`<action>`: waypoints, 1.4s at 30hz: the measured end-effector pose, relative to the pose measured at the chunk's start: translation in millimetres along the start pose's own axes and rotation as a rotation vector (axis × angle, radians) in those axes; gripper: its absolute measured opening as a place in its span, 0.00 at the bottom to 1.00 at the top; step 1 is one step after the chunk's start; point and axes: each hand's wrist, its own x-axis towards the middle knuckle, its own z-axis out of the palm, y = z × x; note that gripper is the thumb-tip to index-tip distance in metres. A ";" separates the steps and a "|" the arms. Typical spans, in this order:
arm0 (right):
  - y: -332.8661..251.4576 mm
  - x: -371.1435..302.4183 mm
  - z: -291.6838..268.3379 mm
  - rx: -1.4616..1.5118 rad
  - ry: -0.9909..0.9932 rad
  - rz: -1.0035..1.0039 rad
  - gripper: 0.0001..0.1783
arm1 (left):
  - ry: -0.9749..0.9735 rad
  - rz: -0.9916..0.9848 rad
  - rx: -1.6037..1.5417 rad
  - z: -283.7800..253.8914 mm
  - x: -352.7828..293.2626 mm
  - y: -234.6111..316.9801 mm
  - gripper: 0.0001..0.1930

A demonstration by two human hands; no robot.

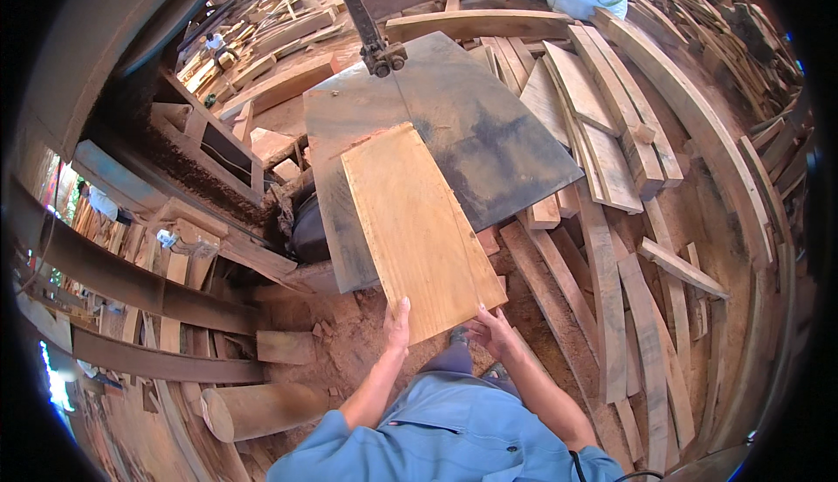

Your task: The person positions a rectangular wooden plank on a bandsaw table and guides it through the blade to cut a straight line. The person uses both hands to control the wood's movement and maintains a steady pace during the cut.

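Evidently the footing is the first worry at the left: a round log (262, 410) lies on the littered floor (336, 347), and a step back that way could catch a heel and jerk the work sideways. Further in, a dark metal guide (381, 58) hangs over the bench (532, 163), just beyond the board's far end; a hand straying toward it would likely be at risk. The left hand (397, 329) grips the board's near left corner, thumb on the edge, its other fingers mostly hidden. The wide board (419, 229) reaches over the bench, its near end overhanging; should the hands sink, the far end could tip up, and uneven pushing could skew it. The right hand (493, 329) pinches the near right corner with its fingertips, a slighter hold that might slip. Rightmost, loose planks (642, 325) crowd the ground, and a stumble there could loosen both grips.
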 end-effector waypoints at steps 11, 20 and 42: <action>0.1 1.5 39.0 0.047 -0.017 -0.130 0.32 | -0.026 -0.078 -0.035 2.5 -6.8 11.0 0.42; -0.3 -6.4 54.4 -0.009 0.094 -0.171 0.39 | -0.110 -0.069 -0.189 -9.5 -3.8 -20.3 0.45; -4.2 2.5 51.6 -0.058 0.059 -0.152 0.41 | -0.066 -0.060 -0.230 2.2 -10.8 0.2 0.42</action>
